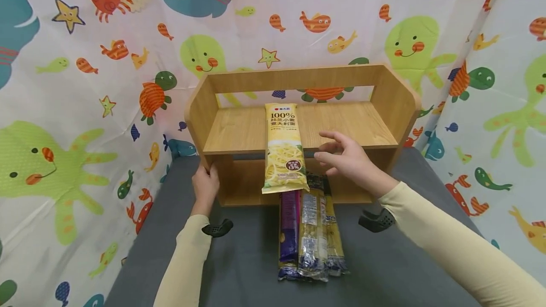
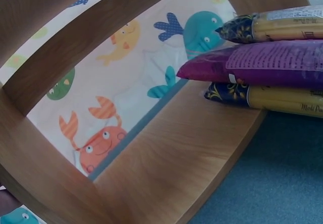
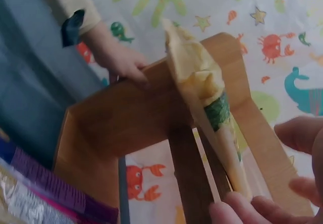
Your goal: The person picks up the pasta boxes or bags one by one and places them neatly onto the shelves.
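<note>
A yellow pasta packet [image 1: 283, 148] stands on the upper board of a small wooden shelf [image 1: 239, 129], its lower end jutting past the front edge. My right hand [image 1: 351, 160] is just right of it, fingers loosely bent with nothing in them; a gap shows in the head view. In the right wrist view the packet [image 3: 202, 93] appears side-on near my right fingers [image 3: 272, 209]. With my left hand [image 1: 205, 186] I grip the shelf's left side panel. Below, several pasta packets, one a purple packet [image 1: 290, 226], lie partly on the lower board.
The shelf stands on a grey table [image 1: 247, 259], against a curtain [image 1: 149, 22] printed with sea animals. In the left wrist view the purple packet [image 2: 272, 65] lies among gold packets, their ends over the lower board [image 2: 166, 153].
</note>
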The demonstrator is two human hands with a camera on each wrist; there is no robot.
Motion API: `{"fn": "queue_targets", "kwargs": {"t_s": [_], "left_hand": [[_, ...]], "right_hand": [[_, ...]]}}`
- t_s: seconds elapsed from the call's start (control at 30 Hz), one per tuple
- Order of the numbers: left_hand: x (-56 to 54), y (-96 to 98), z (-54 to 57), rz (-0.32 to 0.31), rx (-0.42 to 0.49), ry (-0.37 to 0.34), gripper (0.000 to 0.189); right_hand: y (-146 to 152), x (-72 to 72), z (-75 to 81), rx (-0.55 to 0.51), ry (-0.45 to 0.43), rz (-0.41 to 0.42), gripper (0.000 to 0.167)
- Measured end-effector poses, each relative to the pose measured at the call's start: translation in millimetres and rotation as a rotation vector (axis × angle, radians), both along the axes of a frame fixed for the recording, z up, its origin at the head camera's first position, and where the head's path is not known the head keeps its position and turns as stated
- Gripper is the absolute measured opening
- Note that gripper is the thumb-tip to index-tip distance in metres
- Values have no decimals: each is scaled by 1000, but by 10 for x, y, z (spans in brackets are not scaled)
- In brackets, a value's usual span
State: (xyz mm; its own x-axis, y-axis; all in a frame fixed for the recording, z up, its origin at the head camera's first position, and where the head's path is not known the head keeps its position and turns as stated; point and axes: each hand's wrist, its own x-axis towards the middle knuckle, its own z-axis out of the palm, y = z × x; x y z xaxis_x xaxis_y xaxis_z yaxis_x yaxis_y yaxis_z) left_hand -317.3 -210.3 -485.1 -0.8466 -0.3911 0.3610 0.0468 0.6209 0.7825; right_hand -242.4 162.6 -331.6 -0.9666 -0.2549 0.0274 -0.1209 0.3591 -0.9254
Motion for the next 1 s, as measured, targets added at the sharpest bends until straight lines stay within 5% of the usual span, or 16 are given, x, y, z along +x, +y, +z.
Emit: {"fn": "queue_targets", "kwargs": {"t_s": [0.2,0.47,0.63,1.0], "left_hand": [[-13,-25,6,-6,-9,11,35],[3,-10,-6,-25,-5,-5,35],[5,-6,-13,-37,-2,-1,34],[6,-4,-6,-35,9,-25,37]], "right_hand": [[12,171,-14,182,258,23,67],[-158,217,-61,278,385,179,73],[-246,202,-108,376,505,203,70],[-332,183,-158,423,501,227,54]]}}
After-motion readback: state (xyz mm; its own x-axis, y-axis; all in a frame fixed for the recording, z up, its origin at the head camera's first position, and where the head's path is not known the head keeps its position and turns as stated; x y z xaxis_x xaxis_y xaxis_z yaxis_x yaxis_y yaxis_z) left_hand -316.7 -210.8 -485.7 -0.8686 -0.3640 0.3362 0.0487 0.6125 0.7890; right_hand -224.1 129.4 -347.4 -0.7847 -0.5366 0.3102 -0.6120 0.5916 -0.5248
